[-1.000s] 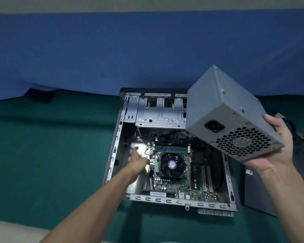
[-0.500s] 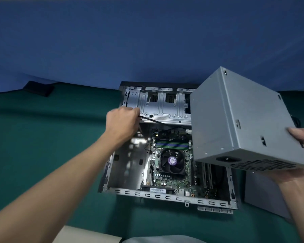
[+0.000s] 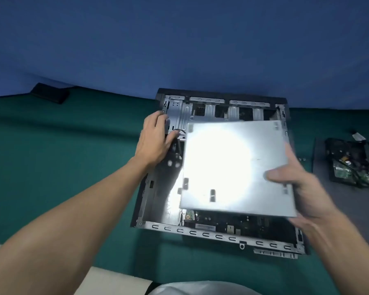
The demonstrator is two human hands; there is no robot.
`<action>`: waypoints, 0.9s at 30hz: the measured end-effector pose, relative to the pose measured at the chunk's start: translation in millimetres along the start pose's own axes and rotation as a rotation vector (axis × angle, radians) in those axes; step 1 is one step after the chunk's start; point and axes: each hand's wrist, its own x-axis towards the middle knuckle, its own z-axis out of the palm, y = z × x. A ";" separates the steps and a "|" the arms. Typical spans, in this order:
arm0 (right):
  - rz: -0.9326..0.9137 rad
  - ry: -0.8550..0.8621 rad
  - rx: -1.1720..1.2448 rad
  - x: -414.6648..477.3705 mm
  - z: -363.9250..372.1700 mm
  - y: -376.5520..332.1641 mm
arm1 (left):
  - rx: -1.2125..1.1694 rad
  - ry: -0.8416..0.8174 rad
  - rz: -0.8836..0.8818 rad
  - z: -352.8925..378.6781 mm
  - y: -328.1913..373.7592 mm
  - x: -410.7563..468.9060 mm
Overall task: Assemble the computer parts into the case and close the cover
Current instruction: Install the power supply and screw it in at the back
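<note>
Ideally the right hand (image 3: 296, 186), gripping the PSU (image 3: 232, 167), should lower it level into the case (image 3: 200, 233) while the left hand (image 3: 156, 139), curled round the cable (image 3: 178, 145), holds that clear.

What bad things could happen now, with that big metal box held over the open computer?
1. Only the right hand holds the metal box, by one side, above the circuit board. It might slip and bang the board.
2. The left hand seems to hold a black cable right beside the box. The cable or fingers could get pinched if the box is lowered into the case.
</note>
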 end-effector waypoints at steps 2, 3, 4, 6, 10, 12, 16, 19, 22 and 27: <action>-0.006 0.017 -0.159 11.1 16.4 11.5 | -0.091 -0.004 -0.006 1.8 -2.6 1.9; 0.005 0.034 -0.215 15.2 24.5 17.5 | -0.112 -0.004 -0.007 1.8 -3.9 3.5; 0.015 0.049 -0.276 18.5 32.8 23.7 | -0.127 0.002 -0.008 1.9 -4.8 5.0; 0.027 0.093 -0.445 23.6 50.6 36.5 | -0.156 0.029 -0.017 2.8 -6.7 6.7; 0.090 0.255 -0.674 35.2 72.9 58.9 | -0.216 0.032 -0.072 5.6 -12.0 7.9; 0.129 0.281 -0.688 38.9 78.0 65.1 | -0.235 0.030 -0.093 6.8 -14.6 8.1; 0.186 0.320 -0.743 50.8 95.3 74.7 | -0.229 0.051 -0.094 7.9 -16.6 8.4; 0.250 0.355 -0.835 60.5 114.7 85.2 | -0.241 0.052 -0.095 7.2 -17.0 6.5; 0.300 0.396 -0.857 68.1 122.8 88.4 | -0.243 0.062 -0.087 7.3 -18.6 6.2; 0.289 0.373 -0.913 70.9 121.8 89.3 | -0.244 0.065 -0.085 7.3 -19.4 7.2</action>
